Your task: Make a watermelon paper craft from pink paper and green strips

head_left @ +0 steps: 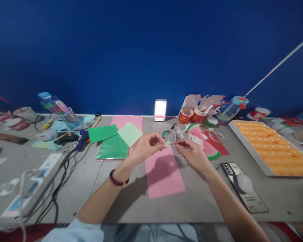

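Note:
My left hand [153, 145], with a dark bead bracelet [118, 181] at its wrist, pinches a small pale green slip of paper [168, 143]. Close by on the right, my right hand [190, 150] has its fingertips pressed together; whether anything is between them is too small to make out. Beneath both hands a pink paper sheet [166, 178] lies flat on the grey table. Just beyond the fingertips are a roll of clear tape [169, 137] and a black pen [173, 127]. A pink-and-green watermelon-like paper fan [204, 143] rests beside my right hand.
Green paper [113, 149] and a pale green sheet [130, 134] lie left. A power strip [32, 186], cables and a glue gun [82, 139] are farther left. Right are a phone [244, 188], a tray of orange balls [272, 148] and red paper cups [185, 116]. A lit screen [160, 110] stands behind.

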`<action>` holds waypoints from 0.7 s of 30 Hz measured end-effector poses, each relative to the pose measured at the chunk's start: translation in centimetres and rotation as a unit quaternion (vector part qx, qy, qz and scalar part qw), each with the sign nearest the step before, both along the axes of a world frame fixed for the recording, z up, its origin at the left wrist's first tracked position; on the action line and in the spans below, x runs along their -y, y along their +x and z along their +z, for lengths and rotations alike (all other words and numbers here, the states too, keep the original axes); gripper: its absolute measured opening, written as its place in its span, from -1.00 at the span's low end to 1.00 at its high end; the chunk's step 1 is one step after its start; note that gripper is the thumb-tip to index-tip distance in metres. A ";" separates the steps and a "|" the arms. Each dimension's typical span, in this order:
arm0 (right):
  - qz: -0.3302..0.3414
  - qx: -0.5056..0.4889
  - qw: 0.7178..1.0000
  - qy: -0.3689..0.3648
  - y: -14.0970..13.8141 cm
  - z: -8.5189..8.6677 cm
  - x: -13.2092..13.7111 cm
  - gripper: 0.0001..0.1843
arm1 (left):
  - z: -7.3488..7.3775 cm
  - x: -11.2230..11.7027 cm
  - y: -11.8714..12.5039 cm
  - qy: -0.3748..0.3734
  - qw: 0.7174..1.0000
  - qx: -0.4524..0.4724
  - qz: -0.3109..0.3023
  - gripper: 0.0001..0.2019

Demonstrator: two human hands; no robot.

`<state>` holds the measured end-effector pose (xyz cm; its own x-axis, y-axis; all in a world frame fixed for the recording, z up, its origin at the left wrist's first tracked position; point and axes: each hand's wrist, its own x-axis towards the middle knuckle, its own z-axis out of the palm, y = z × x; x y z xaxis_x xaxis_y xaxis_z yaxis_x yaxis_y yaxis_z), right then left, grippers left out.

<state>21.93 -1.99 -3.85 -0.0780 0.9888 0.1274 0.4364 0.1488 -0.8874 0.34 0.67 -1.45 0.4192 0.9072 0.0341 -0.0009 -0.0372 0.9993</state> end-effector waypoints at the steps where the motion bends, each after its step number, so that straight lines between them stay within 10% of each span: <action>1: 0.023 -0.026 0.999 0.008 -0.8 1.3 0.4 -0.73 | 0.1 0.0 0.0 0.012 1.000 -0.007 0.001 -0.72; 12: 0.015 0.017 0.982 0.185 -3.3 5.9 -0.6 -0.88 | 0.5 -0.8 -0.8 0.134 0.984 -0.104 0.054 -0.81; 18: 0.150 -0.033 0.983 0.100 -0.8 7.2 -0.2 -0.85 | 0.9 -1.5 -1.8 0.202 0.967 -0.151 0.038 -0.83; 21: 0.211 -0.038 0.976 0.045 0.0 7.1 -0.5 -0.78 | 0.8 -1.4 -1.8 0.350 0.911 -0.210 0.062 -0.82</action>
<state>21.91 -1.48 3.25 -0.4629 0.8549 0.2342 0.2524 0.3804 -0.8897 -1.51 2.11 -0.63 0.4245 0.7657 0.4832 0.4230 -0.6396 0.6419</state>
